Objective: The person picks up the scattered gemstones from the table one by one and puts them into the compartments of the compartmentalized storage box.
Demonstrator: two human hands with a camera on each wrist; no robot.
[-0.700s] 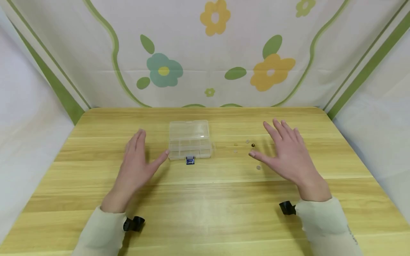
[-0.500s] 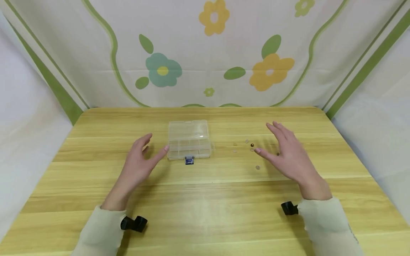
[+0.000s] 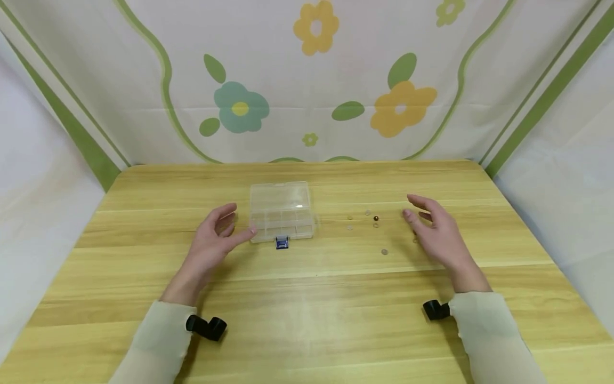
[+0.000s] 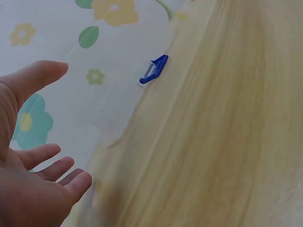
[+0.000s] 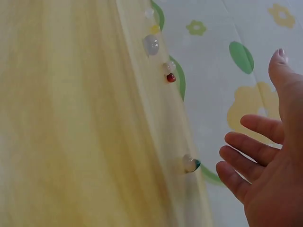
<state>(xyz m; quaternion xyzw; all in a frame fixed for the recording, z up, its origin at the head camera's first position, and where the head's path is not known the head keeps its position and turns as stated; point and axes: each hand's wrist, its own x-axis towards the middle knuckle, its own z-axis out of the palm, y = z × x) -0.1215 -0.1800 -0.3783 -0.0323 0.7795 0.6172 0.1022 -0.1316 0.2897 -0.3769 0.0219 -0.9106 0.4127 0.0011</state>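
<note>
In the head view, a clear plastic box (image 3: 280,197) divided into compartments lies left of centre, lid folded back, with a blue latch (image 3: 282,242) at its front. My left hand (image 3: 213,240) is at the box's left side, fingers loosely bent, thumb tip by the corner; it holds nothing. Several small bead-like pieces lie scattered to the right, among them a dark red one (image 3: 376,218) and a clear one (image 3: 384,252). Beside them, my right hand (image 3: 438,234) is relaxed, overlapping a clear, green-tinted piece (image 5: 191,163) that the right wrist view shows below its fingers.
The wood-grain table (image 3: 307,320) extends in front of both hands. A white cloth with printed flowers (image 3: 400,109) hangs behind its back edge. Dark wrist cameras (image 3: 207,327) protrude from the pale sleeves (image 3: 494,325).
Both hands have gone from spread fingers to a looser, more bent pose. My right hand has drawn slightly right, uncovering pieces; the left fingers have come closer to the box. The box stays put.
</note>
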